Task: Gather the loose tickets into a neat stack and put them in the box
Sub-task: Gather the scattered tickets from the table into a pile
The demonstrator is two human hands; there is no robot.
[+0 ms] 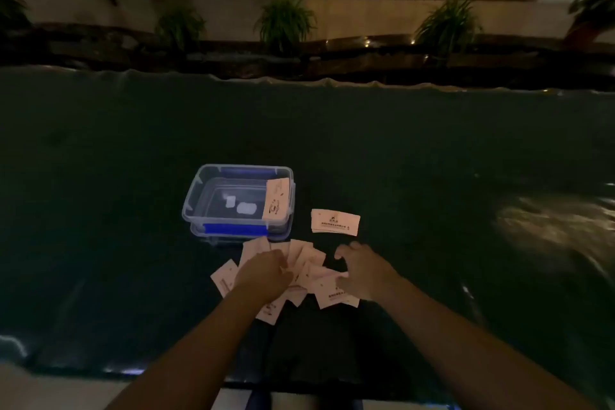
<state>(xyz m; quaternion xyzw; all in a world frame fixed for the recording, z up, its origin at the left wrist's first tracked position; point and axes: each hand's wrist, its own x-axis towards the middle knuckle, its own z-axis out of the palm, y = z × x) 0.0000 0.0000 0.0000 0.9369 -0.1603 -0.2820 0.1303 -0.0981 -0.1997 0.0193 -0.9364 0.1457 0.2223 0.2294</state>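
Note:
Several pale tickets (307,268) lie fanned in a loose overlapping pile on the dark table, just in front of the box. My left hand (266,273) rests on the left half of the pile, fingers curled down onto the tickets. My right hand (361,271) presses on the right side, fingers spread over a ticket. One ticket (335,222) lies apart, to the right of the box. The clear plastic box (199,196) with blue clips stands open, and one ticket (276,203) leans against its right inner wall.
The dark tabletop (432,160) stretches far to both sides and back. Its near edge (100,373) runs just below my forearms. Potted plants (284,22) line a ledge beyond the far edge. The light is dim.

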